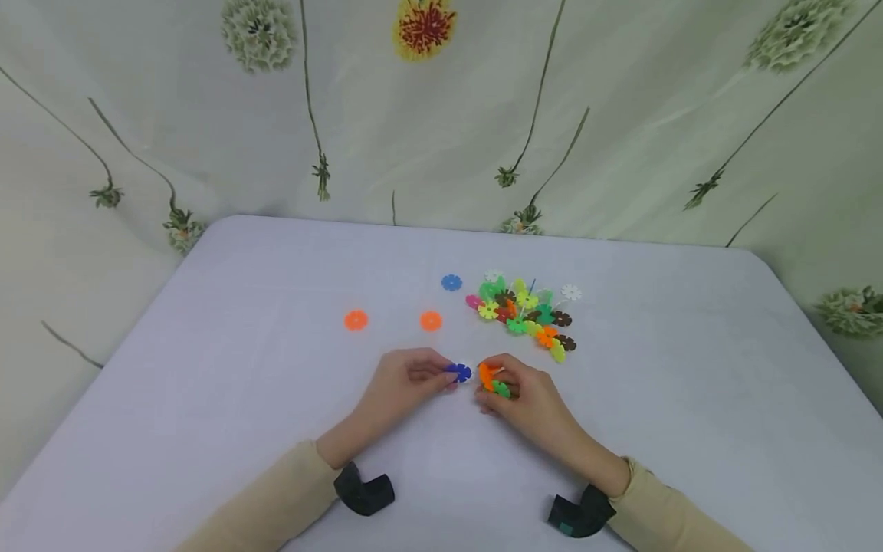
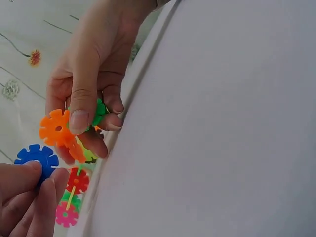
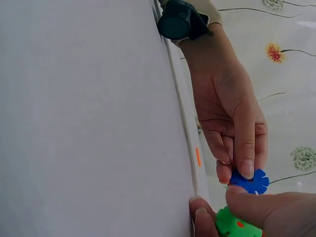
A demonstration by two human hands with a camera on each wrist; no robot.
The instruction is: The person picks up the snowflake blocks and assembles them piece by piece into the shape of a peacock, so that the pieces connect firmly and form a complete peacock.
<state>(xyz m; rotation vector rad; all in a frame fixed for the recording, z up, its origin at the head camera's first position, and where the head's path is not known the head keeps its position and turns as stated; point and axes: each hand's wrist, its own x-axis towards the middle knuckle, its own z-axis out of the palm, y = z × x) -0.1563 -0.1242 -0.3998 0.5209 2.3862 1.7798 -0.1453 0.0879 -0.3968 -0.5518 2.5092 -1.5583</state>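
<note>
My left hand [image 1: 414, 377] pinches a dark blue notched snowflake disc [image 1: 463, 372] between thumb and fingers. Close beside it, my right hand [image 1: 527, 391] grips a small cluster of joined discs. In the left wrist view this cluster shows an orange disc [image 2: 55, 127] facing outward, a second orange one below it, and a green disc [image 2: 98, 112] partly behind the thumb. The blue disc [image 2: 37, 160] and the orange disc stand a short gap apart there. In the right wrist view, the right thumb overlaps the blue disc [image 3: 251, 181], and the green disc [image 3: 237, 223] sits under that thumb.
A pile of multicoloured snowflake discs [image 1: 526, 300] lies beyond the right hand. Two loose orange discs [image 1: 356, 320] and a light blue disc [image 1: 451, 283] lie left of it on the white tabletop [image 1: 241, 345]. A floral cloth [image 1: 441, 130] hangs behind the table.
</note>
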